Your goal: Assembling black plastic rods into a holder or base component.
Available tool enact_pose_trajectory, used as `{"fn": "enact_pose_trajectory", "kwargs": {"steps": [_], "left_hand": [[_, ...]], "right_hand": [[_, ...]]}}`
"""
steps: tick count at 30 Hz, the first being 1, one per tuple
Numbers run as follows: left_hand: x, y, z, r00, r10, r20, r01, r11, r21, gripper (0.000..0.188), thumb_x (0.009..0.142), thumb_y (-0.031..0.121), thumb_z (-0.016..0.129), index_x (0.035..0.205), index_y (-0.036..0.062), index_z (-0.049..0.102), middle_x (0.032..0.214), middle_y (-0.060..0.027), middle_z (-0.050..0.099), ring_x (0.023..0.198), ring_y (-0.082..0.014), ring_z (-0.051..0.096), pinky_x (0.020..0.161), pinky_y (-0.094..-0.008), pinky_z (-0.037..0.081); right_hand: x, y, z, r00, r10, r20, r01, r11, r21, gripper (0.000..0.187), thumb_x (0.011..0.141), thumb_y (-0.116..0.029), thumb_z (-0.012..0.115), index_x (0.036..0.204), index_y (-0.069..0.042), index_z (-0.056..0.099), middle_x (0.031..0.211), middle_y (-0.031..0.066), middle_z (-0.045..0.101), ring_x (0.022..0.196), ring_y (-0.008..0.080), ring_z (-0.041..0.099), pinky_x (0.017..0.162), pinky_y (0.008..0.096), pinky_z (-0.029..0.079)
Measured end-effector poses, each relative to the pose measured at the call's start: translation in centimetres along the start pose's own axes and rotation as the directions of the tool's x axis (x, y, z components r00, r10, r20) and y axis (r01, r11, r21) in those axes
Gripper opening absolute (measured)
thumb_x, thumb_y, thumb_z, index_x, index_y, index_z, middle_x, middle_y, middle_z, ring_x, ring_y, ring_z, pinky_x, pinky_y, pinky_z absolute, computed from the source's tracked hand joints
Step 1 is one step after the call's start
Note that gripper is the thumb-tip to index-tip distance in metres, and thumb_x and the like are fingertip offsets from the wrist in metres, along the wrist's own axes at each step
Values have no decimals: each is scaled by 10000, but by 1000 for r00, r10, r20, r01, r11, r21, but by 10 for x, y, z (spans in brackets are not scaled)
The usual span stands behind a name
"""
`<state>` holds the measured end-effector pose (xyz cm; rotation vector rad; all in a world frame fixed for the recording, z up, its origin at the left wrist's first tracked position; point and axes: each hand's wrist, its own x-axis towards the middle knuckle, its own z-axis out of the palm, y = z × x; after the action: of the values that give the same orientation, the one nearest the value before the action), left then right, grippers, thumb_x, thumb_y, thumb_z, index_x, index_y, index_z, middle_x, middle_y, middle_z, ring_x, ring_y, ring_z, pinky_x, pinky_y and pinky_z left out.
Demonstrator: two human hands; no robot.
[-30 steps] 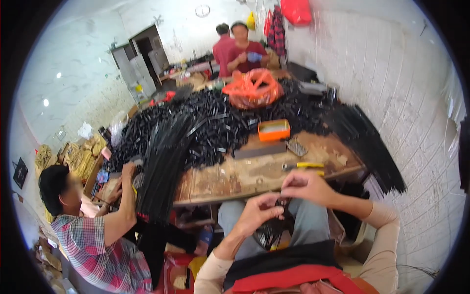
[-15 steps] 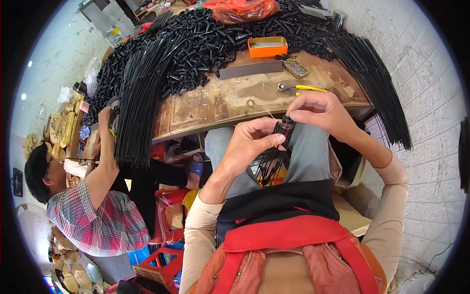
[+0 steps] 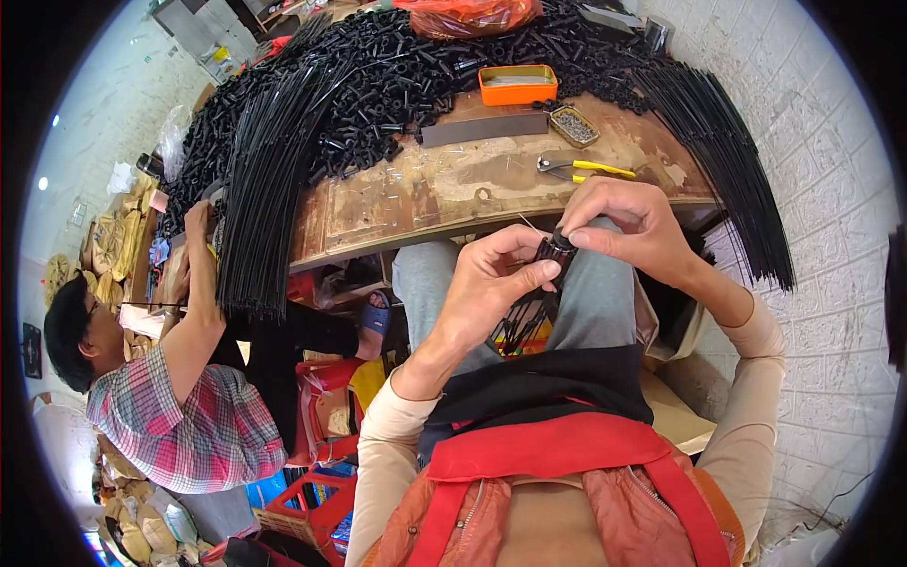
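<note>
In front of my lap, my left hand point(image 3: 472, 288) is closed round a black cylindrical hub point(image 3: 556, 253), which looks like an umbrella hub. Thin black rods point(image 3: 518, 326) hang below it between my knees. A fine pale wire point(image 3: 531, 225) sticks up beside my left fingers. The thumb and fingertips of my right hand point(image 3: 628, 227) pinch the dark top end of the hub. How the wire passes through the hub is hidden by my fingers.
Ahead on the wooden table point(image 3: 378, 213) are yellow-handled pliers point(image 3: 590, 170), a small tray of metal bits point(image 3: 573, 126), an orange box point(image 3: 518, 87) and a grey bar point(image 3: 484, 129). Black tubular parts point(image 3: 378, 90) are heaped behind, between rod bundles point(image 3: 269, 180). A co-worker point(image 3: 189, 406) sits left.
Both hands and the hub have shifted slightly to the right. My right fingers are still at the hub's top end, and my left hand keeps its hold.
</note>
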<state>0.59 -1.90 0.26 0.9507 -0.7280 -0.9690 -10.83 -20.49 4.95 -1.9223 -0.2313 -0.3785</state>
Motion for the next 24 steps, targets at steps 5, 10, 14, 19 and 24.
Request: {"fn": "enact_pose_trajectory", "kwargs": {"steps": [5,10,14,19,24], "left_hand": [[2,-12,7,998,56,-42,-54,998,35,172,868,-47,663,1028,12,642,988,-52,657,842,-124,631,742,-286,562],[4,-11,18,996,78,-54,-74,995,73,157,872,-52,655,1016,8,645,1003,-53,652,874,-122,626,750,-282,567],[9,-15,24,994,71,-81,-62,992,112,154,864,-51,665,1005,11,648,997,-54,655,858,-122,632,750,-276,567],[14,-21,30,995,24,-95,-14,994,106,162,852,-51,678,1001,5,645,983,-56,658,857,-133,643,765,-297,579],[17,-21,37,999,-2,-43,3,1000,23,189,837,-51,697,1015,-22,638,924,-39,646,832,-104,637,745,-240,538]], "right_hand": [[-7,6,4,999,-16,-44,16,1000,5,243,750,28,767,931,-9,609,966,70,590,938,173,567,852,299,449],[-13,2,-1,998,-56,-43,48,986,-162,284,725,26,787,933,-16,598,993,74,585,929,168,562,850,299,448],[-21,2,0,990,36,-134,-46,996,-72,282,736,49,767,954,-4,598,996,68,581,944,151,561,856,278,448],[-32,1,-6,985,70,-160,-73,997,-12,281,743,69,752,972,12,599,997,65,582,954,138,562,856,264,451],[-41,-4,-16,987,79,-141,-80,997,3,271,740,79,751,963,18,609,986,69,590,945,139,568,849,265,454]]}}
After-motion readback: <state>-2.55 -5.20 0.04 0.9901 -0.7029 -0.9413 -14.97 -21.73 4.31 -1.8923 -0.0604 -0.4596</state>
